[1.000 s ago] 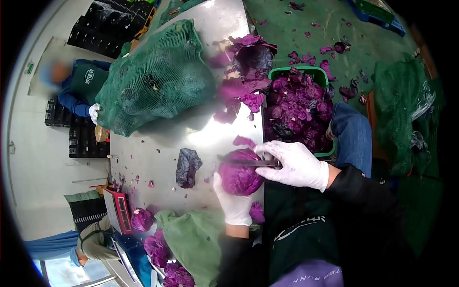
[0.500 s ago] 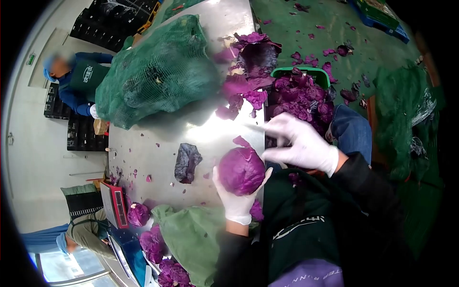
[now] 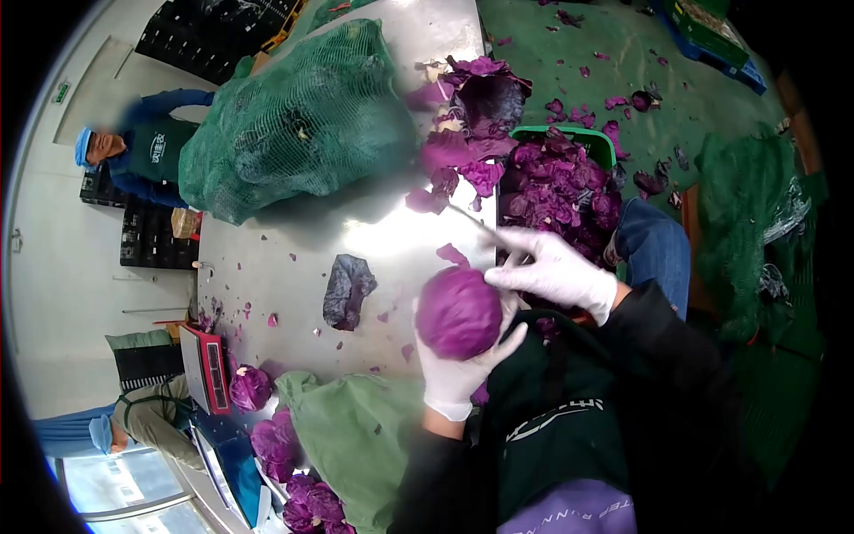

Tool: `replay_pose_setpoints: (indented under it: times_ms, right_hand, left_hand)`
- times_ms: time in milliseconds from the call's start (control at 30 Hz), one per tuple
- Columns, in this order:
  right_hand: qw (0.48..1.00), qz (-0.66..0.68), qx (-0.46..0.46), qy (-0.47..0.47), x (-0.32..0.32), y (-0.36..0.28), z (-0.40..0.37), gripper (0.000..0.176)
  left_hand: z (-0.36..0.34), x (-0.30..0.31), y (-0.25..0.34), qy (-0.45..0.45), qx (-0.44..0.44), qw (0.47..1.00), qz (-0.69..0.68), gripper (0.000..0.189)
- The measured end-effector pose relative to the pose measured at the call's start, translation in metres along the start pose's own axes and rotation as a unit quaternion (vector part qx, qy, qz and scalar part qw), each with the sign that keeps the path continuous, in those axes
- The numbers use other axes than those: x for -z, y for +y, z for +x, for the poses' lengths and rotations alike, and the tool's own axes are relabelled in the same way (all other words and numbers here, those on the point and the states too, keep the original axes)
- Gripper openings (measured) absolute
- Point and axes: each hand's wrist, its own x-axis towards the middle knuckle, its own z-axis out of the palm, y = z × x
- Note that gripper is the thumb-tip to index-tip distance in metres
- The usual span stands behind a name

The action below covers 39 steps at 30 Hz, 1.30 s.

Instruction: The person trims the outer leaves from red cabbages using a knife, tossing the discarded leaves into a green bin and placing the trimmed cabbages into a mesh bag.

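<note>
A round purple cabbage rests in my left hand, whose gloved fingers cup it from below and from the side. My right hand, also in a white glove, is closed around a thin knife with its blade pointing up and left. Fingertips of that hand touch the cabbage's upper right side. A small loose purple leaf shows at the cabbage's top edge. Left of the cabbage, a dark wilted leaf lies on the metal table.
A green net sack of cabbages fills the table's far part. Peeled leaves lie beside it, next to a green-rimmed bin of leaves. A green cloth, a red scale and cabbages are lower left. Two co-workers stand left.
My right hand has come against the cabbage, and the knife blade shows more clearly. The cabbage has turned in my left hand. The upper co-worker has shifted posture.
</note>
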Motion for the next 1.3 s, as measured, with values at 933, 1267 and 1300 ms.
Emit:
replay_pose_setpoints:
  times_ms: [933, 1267, 1300]
  right_hand:
    - [0.989, 0.029, -0.143, 0.018, -0.079, 0.003, -0.005, 0.026]
    - [0.988, -0.025, -0.150, 0.013, -0.102, 0.008, -0.005, 0.031]
    - [0.989, -0.004, -0.146, 0.016, -0.103, 0.009, -0.004, 0.028]
  left_hand:
    - [-0.050, -0.023, 0.003, 0.195, -0.240, 0.901, 0.303, 0.077]
    - [-0.073, -0.026, 0.020, 0.155, -0.284, 0.937, 0.129, 0.066]
    - [-0.081, -0.025, 0.027, 0.158, -0.289, 0.940, 0.087, 0.056]
